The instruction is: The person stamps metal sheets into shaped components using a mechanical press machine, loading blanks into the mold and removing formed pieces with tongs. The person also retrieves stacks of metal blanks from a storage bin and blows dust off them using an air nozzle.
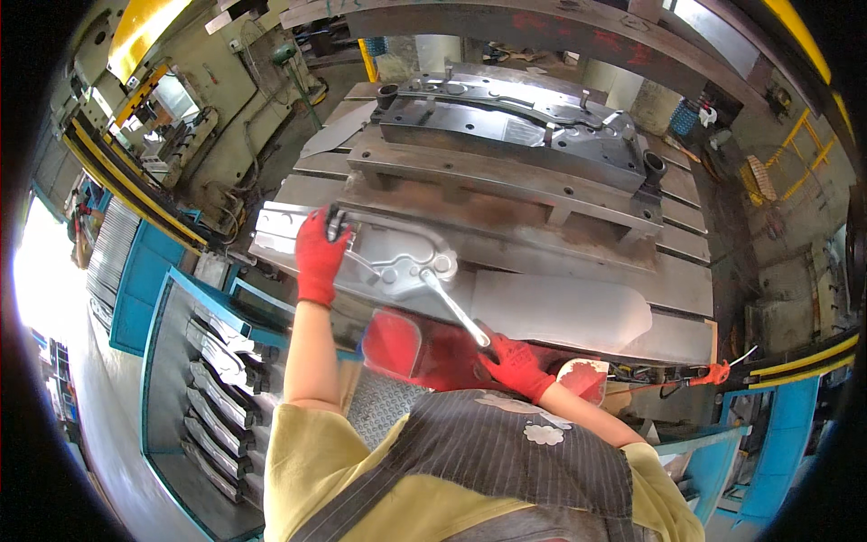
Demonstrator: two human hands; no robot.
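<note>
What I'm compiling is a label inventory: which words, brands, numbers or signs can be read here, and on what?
No text can be read.
Long brown steel beam at the top: red marks, too blurred to read.
Red-gloved right hand: faint dark marks, too small to read.

The red-gloved left hand [322,257] reaches forward, fingers [334,224] curled, bare left forearm [312,352] extended. The red-gloved right hand [517,366] angles inward, lower down.
</note>
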